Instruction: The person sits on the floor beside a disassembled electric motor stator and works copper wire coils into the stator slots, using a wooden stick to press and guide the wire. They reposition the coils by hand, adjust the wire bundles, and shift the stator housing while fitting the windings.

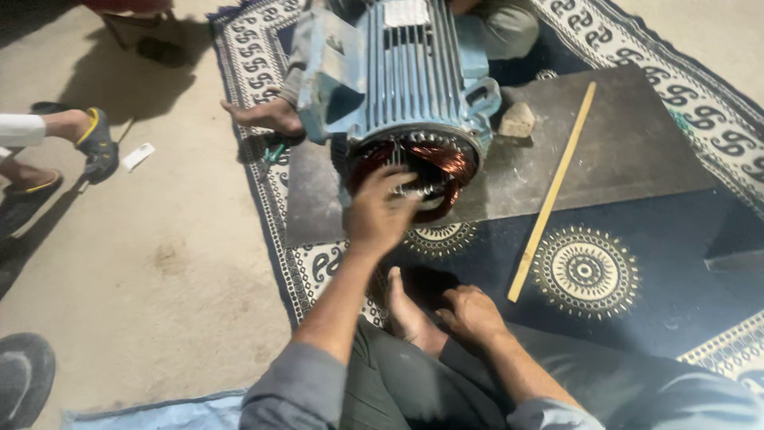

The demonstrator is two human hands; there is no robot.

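Fingers of the left hand spread and curl loosely into the open end of a blue electric motor, their tips among the copper windings that ring the bore; whether they pinch any wire cannot be told, as the hand's back hides the tips. The right hand rests half-closed and empty on the person's own lap, just beside a bare foot tucked under grey trousers.

The motor lies on its side with its ribbed casing pointing away from the camera, its open end facing the person, on a dark flat board that covers part of a navy rug patterned with white medallions. A small pale stone sits against the motor's right flank. A long thin wooden stick lies slanted across the board and onto the rug, well apart from both hands.

Beyond the motor another person sits, one bare foot resting at the rug's edge beside the casing. On the concrete floor to the left, a third person's sandalled foot stands near a small white scrap.
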